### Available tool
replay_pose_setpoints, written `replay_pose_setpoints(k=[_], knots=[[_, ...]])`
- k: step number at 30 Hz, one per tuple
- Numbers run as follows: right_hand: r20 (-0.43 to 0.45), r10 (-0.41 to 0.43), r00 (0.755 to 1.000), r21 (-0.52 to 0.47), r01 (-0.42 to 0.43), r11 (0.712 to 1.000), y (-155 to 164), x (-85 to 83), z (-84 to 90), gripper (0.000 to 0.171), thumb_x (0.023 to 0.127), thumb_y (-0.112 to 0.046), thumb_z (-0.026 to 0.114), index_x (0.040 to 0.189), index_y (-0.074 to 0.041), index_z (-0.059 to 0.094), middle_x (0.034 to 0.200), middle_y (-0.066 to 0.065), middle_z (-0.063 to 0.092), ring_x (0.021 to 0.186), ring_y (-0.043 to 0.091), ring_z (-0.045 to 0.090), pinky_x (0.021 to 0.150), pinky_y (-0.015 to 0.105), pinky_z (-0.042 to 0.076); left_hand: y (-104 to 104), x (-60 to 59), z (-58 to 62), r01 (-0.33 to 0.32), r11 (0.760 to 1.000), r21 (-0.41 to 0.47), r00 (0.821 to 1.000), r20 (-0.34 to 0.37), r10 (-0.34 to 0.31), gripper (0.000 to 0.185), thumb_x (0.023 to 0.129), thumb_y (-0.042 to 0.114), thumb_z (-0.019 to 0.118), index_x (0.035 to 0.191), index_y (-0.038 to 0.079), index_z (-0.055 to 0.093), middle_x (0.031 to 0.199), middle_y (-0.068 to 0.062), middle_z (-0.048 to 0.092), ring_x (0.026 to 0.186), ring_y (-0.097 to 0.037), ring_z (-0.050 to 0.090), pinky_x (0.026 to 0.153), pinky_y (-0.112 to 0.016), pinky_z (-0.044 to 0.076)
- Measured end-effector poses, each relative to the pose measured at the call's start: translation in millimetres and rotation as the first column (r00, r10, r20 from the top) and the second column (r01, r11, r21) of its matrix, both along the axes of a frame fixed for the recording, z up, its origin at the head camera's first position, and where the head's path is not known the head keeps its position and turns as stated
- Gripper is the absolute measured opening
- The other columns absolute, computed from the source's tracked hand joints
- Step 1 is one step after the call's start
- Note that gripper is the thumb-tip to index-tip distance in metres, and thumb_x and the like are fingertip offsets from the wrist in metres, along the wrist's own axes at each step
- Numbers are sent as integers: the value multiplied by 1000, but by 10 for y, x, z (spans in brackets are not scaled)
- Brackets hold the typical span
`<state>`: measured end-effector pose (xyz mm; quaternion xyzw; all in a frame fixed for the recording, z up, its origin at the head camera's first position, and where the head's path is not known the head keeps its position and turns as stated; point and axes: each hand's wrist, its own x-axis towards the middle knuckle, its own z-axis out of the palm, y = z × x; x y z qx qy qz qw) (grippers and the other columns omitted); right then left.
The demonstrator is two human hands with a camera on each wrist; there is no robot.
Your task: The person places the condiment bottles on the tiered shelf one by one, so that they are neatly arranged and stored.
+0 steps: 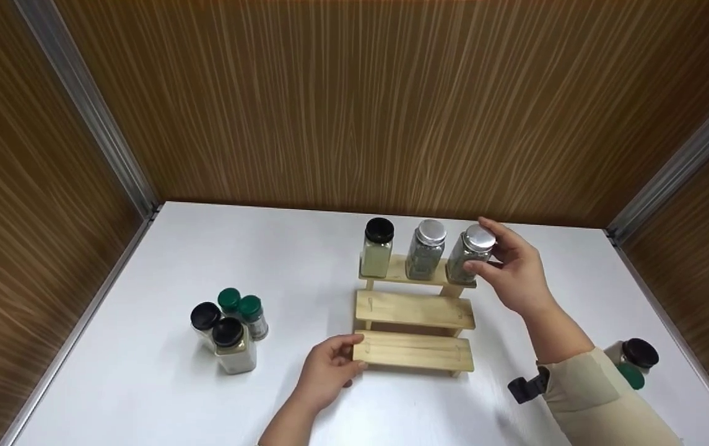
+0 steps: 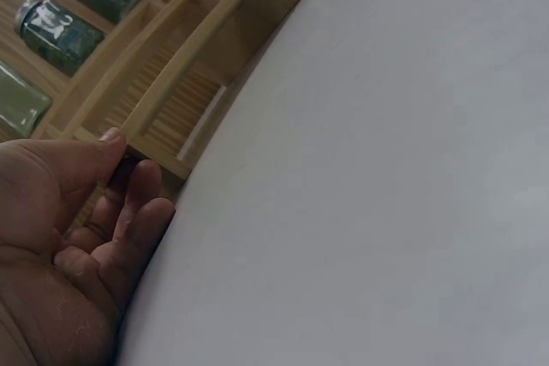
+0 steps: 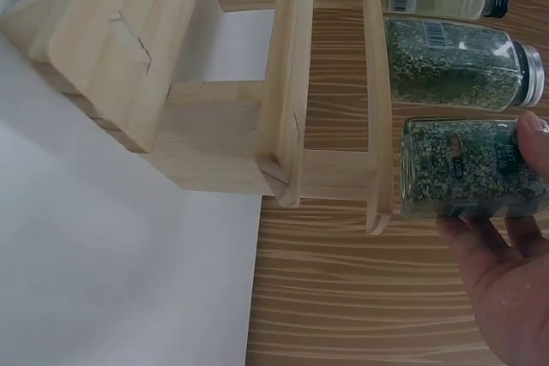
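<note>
A three-step wooden rack (image 1: 415,310) stands on the white table. On its top step, at the right end, a glass jar of dried green herbs with a silver lid (image 3: 463,167) is gripped between the thumb and fingers of my right hand (image 1: 518,272). Beside it are a second silver-lidded herb jar (image 1: 425,251) and a black-lidded jar of pale powder (image 1: 377,251). My left hand (image 1: 327,371) pinches the left end of the bottom step; the left wrist view shows its thumb on the wood (image 2: 163,96).
To the left, two black-lidded jars (image 1: 236,353) cluster with two green-capped bottles (image 1: 255,319). Near the right edge, partly behind the sleeve, sit a black-lidded jar (image 1: 639,353) and a green cap (image 1: 631,376). Wood-grain panels (image 1: 329,111) enclose the back and sides.
</note>
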<state>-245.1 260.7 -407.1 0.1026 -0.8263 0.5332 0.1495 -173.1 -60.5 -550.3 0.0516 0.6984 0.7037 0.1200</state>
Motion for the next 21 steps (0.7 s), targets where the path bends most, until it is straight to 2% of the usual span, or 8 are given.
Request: replay_pose_setpoints(k=[8,16,21], knots=[[30,12,999,12,-12,1000,-16,-77,0,74,88,12,78,155,-3,50,140,19,62,117,12,65,94,19,55,-5,-20,25,-6,1000,5,1000,-16,6,46,88,-7,77,133,-2,68,100,-8,67,75,-12,61,59,-22,51],[66,17,998,33,-19,999,-21,-91,-7,76,92,8,77,159,-5,45,144,18,59,128,32,62,96,23,55,-20,-21,18,-10,1000,0,1000,-12,10,47,88,-7,78,133,-2,68,100,-7,67,75,-13,62,59,-22,52],[63,8,998,50,-11,999,-6,-86,-9,78,92,7,78,160,-5,43,145,19,58,129,30,61,94,23,55,-5,-33,16,-8,1000,-8,1000,-6,8,47,88,-6,78,134,-1,67,102,-6,67,76,-13,62,60,-23,53]])
